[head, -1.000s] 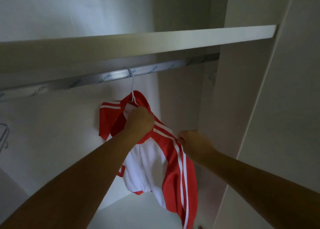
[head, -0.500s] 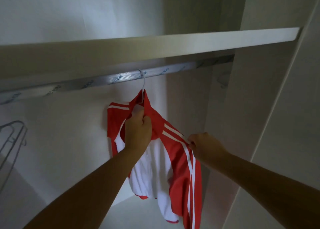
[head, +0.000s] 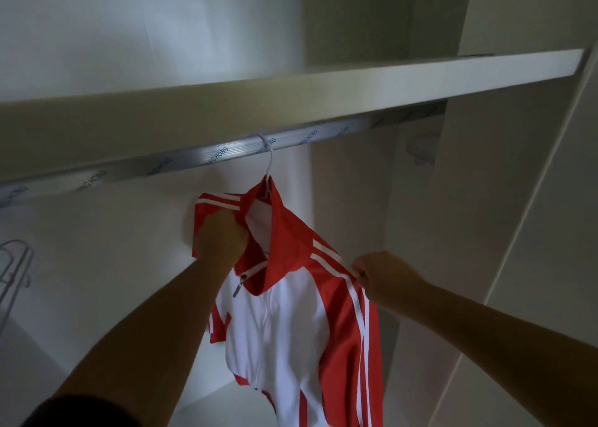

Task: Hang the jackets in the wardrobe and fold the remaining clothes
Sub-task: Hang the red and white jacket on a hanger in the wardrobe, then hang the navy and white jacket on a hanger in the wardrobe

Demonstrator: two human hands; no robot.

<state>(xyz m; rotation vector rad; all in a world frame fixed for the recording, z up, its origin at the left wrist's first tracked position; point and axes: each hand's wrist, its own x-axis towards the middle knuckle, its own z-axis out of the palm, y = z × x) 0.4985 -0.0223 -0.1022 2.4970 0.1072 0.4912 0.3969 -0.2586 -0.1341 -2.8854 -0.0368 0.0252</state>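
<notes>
Hanging from the rail (head: pixel 194 163) inside the wardrobe (head: pixel 469 200), a red and white jacket (head: pixel 291 323) is observed on a white hanger (head: pixel 270 159). The hanger's hook is looped over the rail, which runs just under a pale shelf (head: pixel 291 93) and is wrapped in film printed with blue lettering. The jacket is turned with its front toward the camera: white chest panel, red collar and shoulders, two white stripes along each sleeve. The zip is seen open at the neck, and a grey zip pull (head: pixel 238 290) hangs just below the collar.

The left hand (head: pixel 220 244) is raised to the jacket's far shoulder, beside the collar. Its fingers are curled into the red fabric there, and the cloth is gripped; the fingertips are hidden behind the hand.

The right hand (head: pixel 380 273) is placed at the near shoulder, where the striped sleeve begins. The fabric by the white stripes is pinched between thumb and fingers (head: pixel 359 273); the sleeve hangs straight down beneath the pinch.

A dark sleeve (head: pixel 81 410) is visible at the lower left corner. At the far left edge a pale curved wire shape (head: pixel 14 265) is noted against the back wall; what it is cannot be told.
</notes>
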